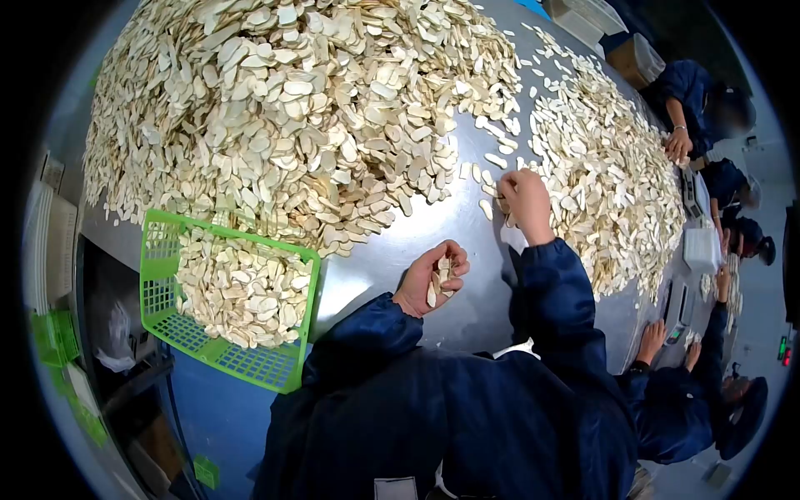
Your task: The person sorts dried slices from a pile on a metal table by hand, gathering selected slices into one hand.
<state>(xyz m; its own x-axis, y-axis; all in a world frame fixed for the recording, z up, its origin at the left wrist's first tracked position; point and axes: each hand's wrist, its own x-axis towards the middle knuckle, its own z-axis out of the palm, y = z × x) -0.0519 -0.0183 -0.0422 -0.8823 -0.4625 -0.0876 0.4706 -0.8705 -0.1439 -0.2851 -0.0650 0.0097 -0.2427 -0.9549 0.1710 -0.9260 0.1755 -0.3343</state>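
Observation:
Pale dried slices form a large heap (300, 100) on the metal table (417, 229), with a second pile (600, 175) to the right. My left hand (432, 277), palm up near the table's front edge, has its fingers curled round a few slices (439, 282). Over the left edge of the second pile, my right hand (527, 202) points down with its fingers pressed together. What its fingertips hold, if anything, is hidden. Loose slices (487, 208) lie just left of it. A green basket (287, 379) partly filled with slices stands left of my left hand.
Several co-workers in dark blue clothes are along the right side, one with a hand (679, 145) at the second pile. Scales (679, 304) and a white container (702, 250) stand there. Pale trays (58, 242) and a green crate (55, 337) are at the far left.

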